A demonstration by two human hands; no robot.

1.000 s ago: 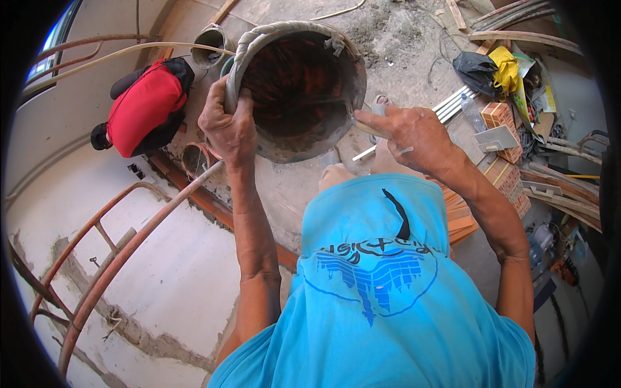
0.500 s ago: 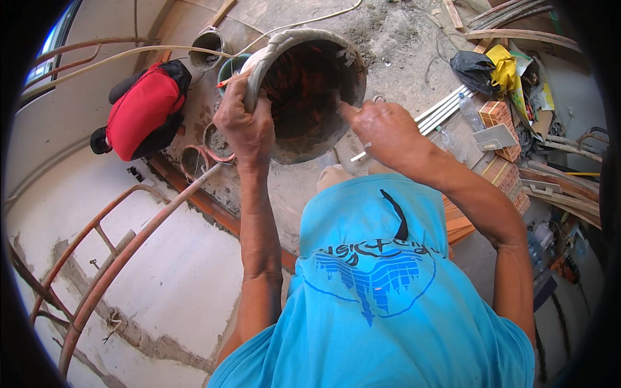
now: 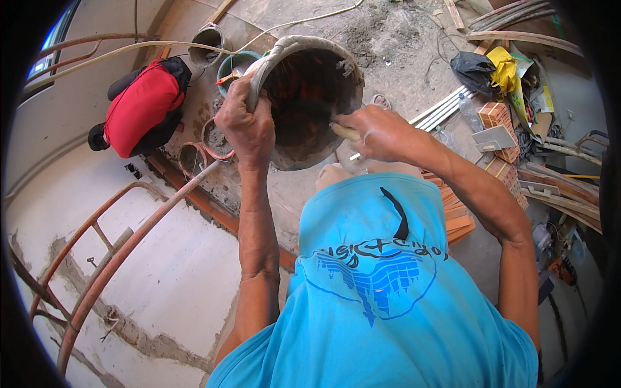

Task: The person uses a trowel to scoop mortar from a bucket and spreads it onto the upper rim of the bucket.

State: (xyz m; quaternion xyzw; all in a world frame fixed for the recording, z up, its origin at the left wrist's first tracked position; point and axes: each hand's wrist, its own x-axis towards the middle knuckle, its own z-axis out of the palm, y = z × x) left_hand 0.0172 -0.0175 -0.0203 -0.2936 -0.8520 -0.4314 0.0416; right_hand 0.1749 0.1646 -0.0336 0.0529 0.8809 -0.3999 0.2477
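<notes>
A grey, mortar-crusted bucket [image 3: 352,90] is tipped so that its dark inside faces me. My left hand [image 3: 244,123] is closed over the bucket's near-left rim, thumb towards the inside. At the opposite side, my right hand [image 3: 378,132] is wrapped round a tan handle [image 3: 346,132], which looks wooden. The tool's working end is lost in the shadow of the bucket, so its kind cannot be made out. Just behind the left side of the bucket sits a green tub [image 3: 234,64] with something orange on its rim.
A person in red [image 3: 145,107] crouches at the left. Smaller buckets [image 3: 218,139] stand between us, near a rusty metal frame [image 3: 123,249]. To the right lie white pipes [image 3: 446,110], bricks [image 3: 498,119], wood strips [image 3: 458,220] and bags [image 3: 475,70]. A pale hose [image 3: 291,26] crosses above.
The bucket has dropped slightly towards me, showing more of the green tub. My right hand has turned and shifted slightly left, bringing the tan handle into sight.
</notes>
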